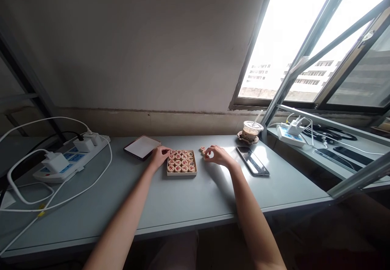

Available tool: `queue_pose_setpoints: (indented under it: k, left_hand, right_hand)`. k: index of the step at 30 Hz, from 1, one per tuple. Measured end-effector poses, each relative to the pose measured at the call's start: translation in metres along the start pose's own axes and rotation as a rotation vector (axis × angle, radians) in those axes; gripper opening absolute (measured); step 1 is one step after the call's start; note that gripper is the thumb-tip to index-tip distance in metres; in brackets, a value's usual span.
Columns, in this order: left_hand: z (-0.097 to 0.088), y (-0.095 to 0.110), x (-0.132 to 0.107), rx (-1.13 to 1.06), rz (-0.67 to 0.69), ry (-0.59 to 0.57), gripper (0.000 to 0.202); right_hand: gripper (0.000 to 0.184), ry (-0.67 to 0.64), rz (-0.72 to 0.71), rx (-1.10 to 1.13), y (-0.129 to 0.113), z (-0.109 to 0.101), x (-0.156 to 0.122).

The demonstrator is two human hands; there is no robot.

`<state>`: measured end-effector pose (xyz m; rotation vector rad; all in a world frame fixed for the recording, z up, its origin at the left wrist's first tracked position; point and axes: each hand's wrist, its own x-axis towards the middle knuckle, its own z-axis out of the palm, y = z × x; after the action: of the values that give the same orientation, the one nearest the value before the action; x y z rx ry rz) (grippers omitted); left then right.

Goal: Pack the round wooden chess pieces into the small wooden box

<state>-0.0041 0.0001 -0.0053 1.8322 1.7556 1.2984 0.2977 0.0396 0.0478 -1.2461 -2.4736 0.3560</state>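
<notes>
A shallow box (182, 173) on the grey table holds several round wooden chess pieces (181, 161) with red and black characters, packed in rows. My left hand (159, 156) rests against the box's left edge, fingers curled near its far left corner. My right hand (217, 154) lies just right of the box, fingertips pinched on a loose chess piece (206, 155). Two more loose pieces (202, 149) lie beside it.
The box's lid (141, 147) lies left of the box. A dark phone (252, 160) lies to the right, with a lidded drink cup (252, 130) behind it. A power strip (70, 156) with chargers and white cables fills the left. A second table (335, 156) at right carries another strip and phones.
</notes>
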Motion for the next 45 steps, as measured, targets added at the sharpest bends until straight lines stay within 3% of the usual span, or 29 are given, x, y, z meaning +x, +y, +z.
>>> queue_pose_setpoints:
  k: [5,7,9,12,16,23,30,38,43,45]
  left_hand:
    - [0.0,0.0,0.001,0.007,0.009,0.0,0.019]
    - [0.0,0.0,0.0,0.007,0.011,-0.005,0.019]
    - [-0.001,0.001,0.0,0.007,0.012,-0.009,0.019]
    - [-0.002,0.002,-0.001,0.006,0.004,-0.008,0.018]
    - [-0.002,0.003,-0.001,0.003,-0.005,-0.005,0.018]
    - [0.0,0.0,0.0,0.007,-0.006,-0.006,0.019]
    - [-0.001,0.0,-0.001,-0.017,-0.023,-0.011,0.02]
    - [-0.001,0.0,0.001,-0.034,-0.045,-0.023,0.023]
    - [0.0,0.0,0.002,-0.034,-0.045,-0.017,0.022]
    - [0.001,0.0,0.002,-0.035,-0.045,-0.013,0.022]
  right_hand:
    - [0.028,0.08,-0.004,0.089,-0.004,0.003,0.005]
    - [0.023,-0.001,-0.106,0.225,-0.016,0.004,0.007]
    - [0.024,-0.161,-0.219,0.311,-0.029,0.007,0.008]
    - [0.025,-0.323,-0.277,0.32,-0.043,0.014,0.008]
    - [0.024,-0.268,-0.245,0.301,-0.048,0.013,0.006]
    - [0.034,-0.212,-0.197,0.589,-0.027,-0.021,-0.002]
    - [0.025,-0.261,0.116,0.296,0.009,-0.015,-0.006]
    - [0.035,-0.106,0.149,0.106,0.018,-0.011,-0.009]
    - [0.052,0.233,0.102,-0.179,-0.006,0.026,0.017]
    - [0.054,0.165,0.078,-0.238,-0.015,0.047,0.03]
